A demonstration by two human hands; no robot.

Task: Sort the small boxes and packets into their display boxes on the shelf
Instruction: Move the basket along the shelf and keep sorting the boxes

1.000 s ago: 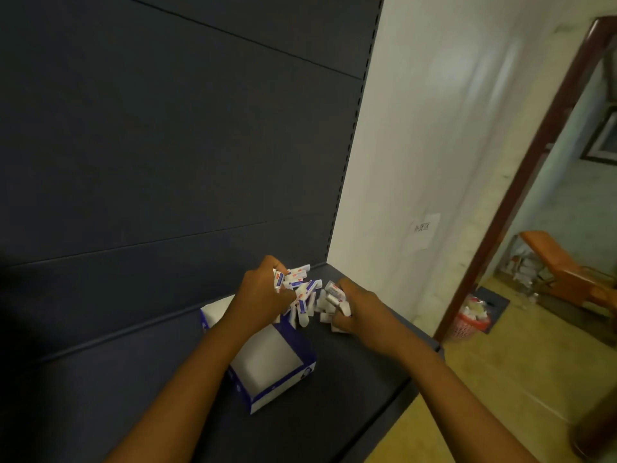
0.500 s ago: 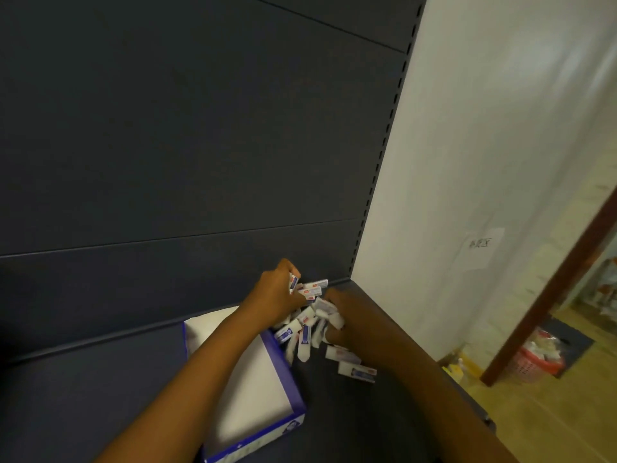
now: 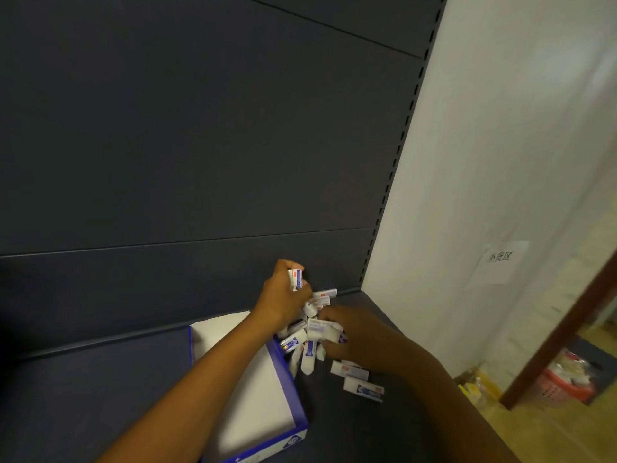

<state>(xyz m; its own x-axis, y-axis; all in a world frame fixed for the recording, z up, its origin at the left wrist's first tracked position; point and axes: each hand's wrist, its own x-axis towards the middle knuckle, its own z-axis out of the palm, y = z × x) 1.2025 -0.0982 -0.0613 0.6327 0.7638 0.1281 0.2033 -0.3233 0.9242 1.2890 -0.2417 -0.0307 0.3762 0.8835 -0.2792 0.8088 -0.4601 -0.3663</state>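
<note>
Gathering was the step in hand; next the handfuls would need carrying into the white-and-blue display box [image 3: 253, 379] on the dark shelf [image 3: 350, 426]. The left hand [image 3: 283, 295] gripped small boxes [image 3: 295, 279], fingers curled. The right hand [image 3: 360, 342] curled round more from the loose pile [image 3: 309, 342] beside the box.

Display box [image 3: 253, 389] sits on shelf [image 3: 100, 379], open top up, back end near shelf's rear panel. Heap of small boxes [image 3: 309, 332] lies on shelf just right of display box, some touching its right wall. Two small boxes [image 3: 357, 379] lie apart, nearer front, right of heap. L hand [image 3: 283, 295] above heap's rear, gripping one small box [image 3: 295, 279]. R hand [image 3: 360, 339] on heap's right side. Wall [image 3: 484, 162] adjoins shelf's right end.
</note>
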